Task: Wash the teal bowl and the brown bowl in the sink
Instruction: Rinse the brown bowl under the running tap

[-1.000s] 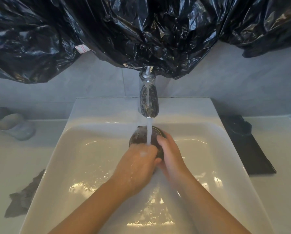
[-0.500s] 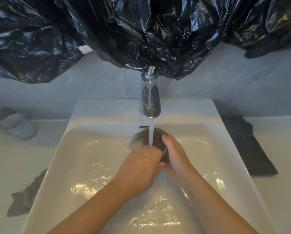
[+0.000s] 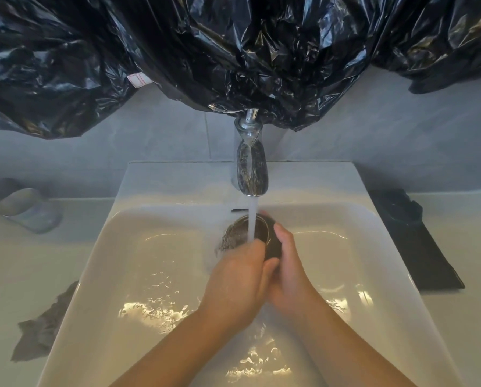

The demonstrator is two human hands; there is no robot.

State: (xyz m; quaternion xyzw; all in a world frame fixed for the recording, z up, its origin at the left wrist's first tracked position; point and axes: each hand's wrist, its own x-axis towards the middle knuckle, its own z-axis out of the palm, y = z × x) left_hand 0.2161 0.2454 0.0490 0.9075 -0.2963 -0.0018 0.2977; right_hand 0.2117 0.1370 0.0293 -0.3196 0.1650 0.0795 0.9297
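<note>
The brown bowl (image 3: 264, 233) is small and dark, held under the running tap over the white sink (image 3: 149, 247). Water from the chrome faucet (image 3: 251, 169) falls into its mouth and splashes out on the left. My right hand (image 3: 289, 263) grips the bowl's right side, fingers wrapped over its wall. My left hand (image 3: 239, 283) covers its near edge, fingers curled against the rim. Most of the bowl is hidden behind both hands. A pale bowl-like dish (image 3: 29, 208), blurred and lying on its side, rests on the counter at the far left; I cannot tell its colour.
A grey rag (image 3: 46, 328) lies on the counter left of the sink. A black folded cloth (image 3: 412, 241) lies on the counter to the right. Black plastic sheeting (image 3: 233, 51) hangs over the wall above the faucet. Water pools in the basin.
Both hands and the bowl have shifted slightly right under the stream. The bowl's mouth has turned to face up more, and water now splashes from its left edge.
</note>
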